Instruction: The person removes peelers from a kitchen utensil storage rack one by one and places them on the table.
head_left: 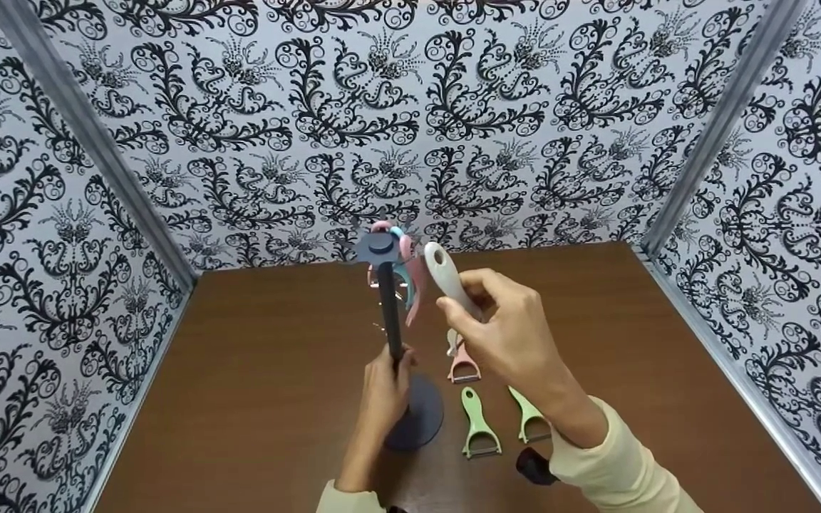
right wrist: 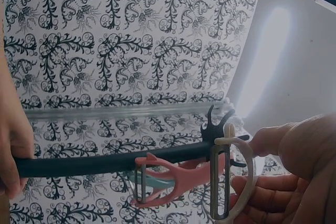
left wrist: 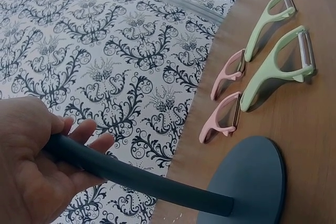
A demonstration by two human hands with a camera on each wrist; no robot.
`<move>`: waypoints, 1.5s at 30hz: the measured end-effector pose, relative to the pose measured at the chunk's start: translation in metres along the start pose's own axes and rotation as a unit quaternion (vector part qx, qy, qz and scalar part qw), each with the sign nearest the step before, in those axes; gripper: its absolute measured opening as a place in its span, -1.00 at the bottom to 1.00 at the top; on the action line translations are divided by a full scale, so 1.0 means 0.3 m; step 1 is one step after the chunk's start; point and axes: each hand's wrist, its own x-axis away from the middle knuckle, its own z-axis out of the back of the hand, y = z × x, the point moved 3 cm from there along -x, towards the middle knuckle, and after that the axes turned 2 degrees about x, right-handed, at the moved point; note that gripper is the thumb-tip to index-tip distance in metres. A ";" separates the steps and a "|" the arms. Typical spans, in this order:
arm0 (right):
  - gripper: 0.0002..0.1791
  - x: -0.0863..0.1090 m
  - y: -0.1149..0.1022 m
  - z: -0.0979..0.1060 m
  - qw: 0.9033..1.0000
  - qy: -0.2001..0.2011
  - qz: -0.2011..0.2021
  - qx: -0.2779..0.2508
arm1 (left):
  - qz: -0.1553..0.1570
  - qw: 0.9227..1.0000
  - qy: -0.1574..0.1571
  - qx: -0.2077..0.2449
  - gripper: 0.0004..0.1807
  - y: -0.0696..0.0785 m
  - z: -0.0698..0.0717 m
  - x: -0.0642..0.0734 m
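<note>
My left hand [head_left: 384, 388] grips the pole [left wrist: 142, 179] of a dark grey stand with a round base [head_left: 421, 417]. Hooks [right wrist: 215, 127] spread from the stand's top [head_left: 376, 248]. A pink peeler [right wrist: 181, 178] and a teal peeler [right wrist: 152, 181] hang there, partly overlapping. Just right of the hooks, my right hand [head_left: 514, 328] pinches a white peeler [head_left: 442, 271] by its handle, with the holed end up. In the right wrist view, the white peeler's blade [right wrist: 220, 182] faces the camera and overlaps the hanging pink one.
Two green peelers [head_left: 477, 420] [left wrist: 283, 64] and two pink peelers [left wrist: 223, 116] lie on the brown table [head_left: 261, 399], right of the base. Patterned walls [head_left: 382, 121] with grey metal edges enclose the table. A dark object [head_left: 535, 467] sits by the right sleeve.
</note>
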 end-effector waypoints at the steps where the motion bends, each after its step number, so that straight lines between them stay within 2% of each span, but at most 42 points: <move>1: -0.81 0.000 0.006 0.005 1.000 0.001 -0.002 0.002 | 0.000 1.000 -0.004 0.002 -0.90 -0.001 0.000 0.000; 7: -0.78 -0.003 0.048 0.042 1.000 0.008 -0.013 0.008 | 0.007 0.999 -0.026 0.019 -0.94 -0.004 0.001 -0.001; 15: -0.79 -0.014 0.109 0.099 0.999 0.015 -0.024 0.039 | 0.005 0.999 -0.033 0.030 -0.93 -0.008 0.002 0.000; 20: -0.78 -0.019 0.139 0.146 0.997 0.021 -0.046 0.065 | -0.008 0.999 -0.030 0.029 -0.92 -0.010 0.003 -0.004; 24: -0.76 -0.022 0.164 0.174 0.995 0.020 -0.069 0.072 | -0.005 0.999 -0.033 0.032 -0.92 -0.011 0.005 -0.003; 29: -0.77 -0.022 0.208 0.192 0.992 0.016 -0.093 0.085 | 0.004 0.999 -0.038 0.027 -0.92 -0.012 0.011 0.001; 37: -0.79 -0.019 0.285 0.221 0.987 0.035 -0.104 0.117 | 0.021 0.998 -0.051 0.025 -0.91 -0.013 0.013 -0.005; 45: -0.78 -0.014 0.367 0.244 0.981 0.039 -0.129 0.143 | 0.024 0.998 -0.043 0.031 -0.92 -0.016 0.011 -0.001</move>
